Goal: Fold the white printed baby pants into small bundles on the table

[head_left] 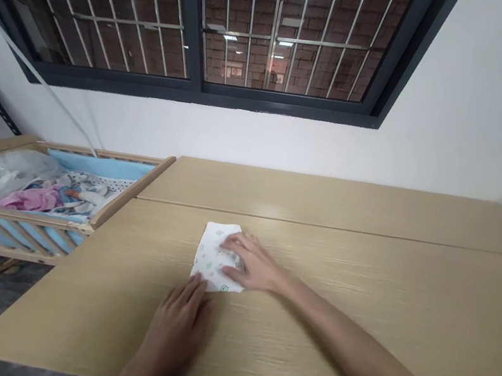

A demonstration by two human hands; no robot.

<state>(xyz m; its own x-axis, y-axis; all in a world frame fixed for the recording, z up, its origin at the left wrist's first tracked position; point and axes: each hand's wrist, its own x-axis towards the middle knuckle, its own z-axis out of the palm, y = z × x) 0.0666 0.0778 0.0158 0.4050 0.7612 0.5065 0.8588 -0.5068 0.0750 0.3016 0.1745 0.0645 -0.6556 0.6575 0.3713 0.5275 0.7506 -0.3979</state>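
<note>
A small white cloth with a fine green and pink print lies flat on the wooden table, apparently folded into a rough rectangle. My right hand reaches in from the right and rests over the cloth's right side, thumb and fingers apart. At the cloth's near left corner, the fingertips of my left hand touch its edge; the fingers are stretched out close together, palm down. Part of the cloth is hidden beneath my right hand.
The pale wooden table has a seam running across it. To the left stands a wooden crib with blue lining, holding a pink cloth and other crumpled fabrics. Behind are a white wall and a barred window.
</note>
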